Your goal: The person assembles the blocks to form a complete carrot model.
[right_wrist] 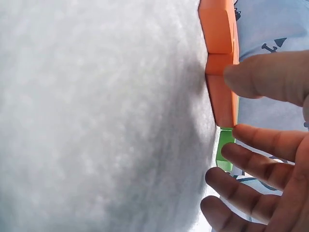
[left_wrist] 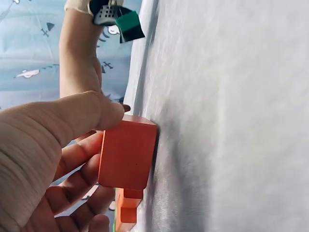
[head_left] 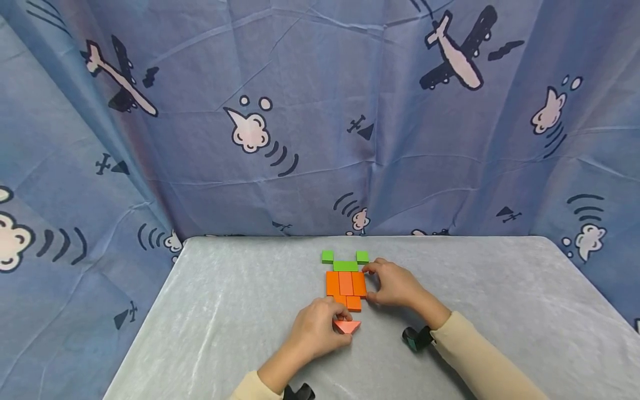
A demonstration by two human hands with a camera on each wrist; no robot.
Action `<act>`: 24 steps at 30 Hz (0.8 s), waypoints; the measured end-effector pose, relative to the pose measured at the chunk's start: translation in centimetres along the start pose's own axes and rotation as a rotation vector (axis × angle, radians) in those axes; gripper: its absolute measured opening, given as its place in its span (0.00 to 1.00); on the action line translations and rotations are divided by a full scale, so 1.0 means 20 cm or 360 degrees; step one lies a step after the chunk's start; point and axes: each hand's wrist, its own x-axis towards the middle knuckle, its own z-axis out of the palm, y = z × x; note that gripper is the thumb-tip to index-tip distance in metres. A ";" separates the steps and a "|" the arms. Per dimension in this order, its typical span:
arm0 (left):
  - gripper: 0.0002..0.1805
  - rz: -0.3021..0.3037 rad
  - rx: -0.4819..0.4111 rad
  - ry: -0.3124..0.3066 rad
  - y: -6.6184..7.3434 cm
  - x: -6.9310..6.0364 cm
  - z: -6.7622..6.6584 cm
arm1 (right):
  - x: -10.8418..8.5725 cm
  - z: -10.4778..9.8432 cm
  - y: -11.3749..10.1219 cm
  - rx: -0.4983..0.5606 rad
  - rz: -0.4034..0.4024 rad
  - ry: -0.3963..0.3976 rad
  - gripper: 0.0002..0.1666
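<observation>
My left hand (head_left: 316, 329) holds an orange-pink triangular block (head_left: 348, 326) between thumb and fingers, just in front of the laid-out blocks. In the left wrist view, a flat orange side face of this block (left_wrist: 128, 154) shows beside the thumb. My right hand (head_left: 398, 284) is at the right side of a row of upright orange blocks (head_left: 345, 283), with thumb and index finger near its right edge. Its fingers are spread in the right wrist view, and the thumb overlaps an orange block (right_wrist: 221, 63). Two smaller orange blocks (head_left: 354, 304) lie below the row, one partly hidden by my left hand.
Above the orange row lies a green rectangular block (head_left: 345, 266). Two green square blocks (head_left: 327, 256) sit at its upper corners. All rest on a table with a pale grey cloth (head_left: 240, 300). A blue patterned curtain (head_left: 310, 139) hangs behind.
</observation>
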 end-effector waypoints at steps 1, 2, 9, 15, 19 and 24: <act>0.11 -0.0002 0.0000 -0.0001 0.00 0.01 0.00 | 0.00 0.00 0.00 0.0002 -0.0006 0.0002 0.30; 0.11 0.0000 -0.0002 -0.0002 0.00 0.02 0.00 | 0.00 0.00 0.00 0.0001 -0.0014 0.0007 0.30; 0.11 0.0015 -0.0002 0.0023 -0.02 0.07 0.01 | -0.01 0.00 0.01 0.0008 -0.0039 0.0029 0.29; 0.11 0.0014 0.0006 0.0056 -0.03 0.10 0.02 | -0.01 0.01 0.02 0.0012 -0.0037 0.0022 0.29; 0.10 0.0011 0.0017 0.0070 -0.03 0.11 0.02 | 0.00 0.01 0.02 0.0018 -0.0038 0.0024 0.29; 0.11 -0.0001 0.0004 0.0067 -0.03 0.12 0.03 | 0.00 0.01 0.02 0.0022 -0.0025 0.0017 0.29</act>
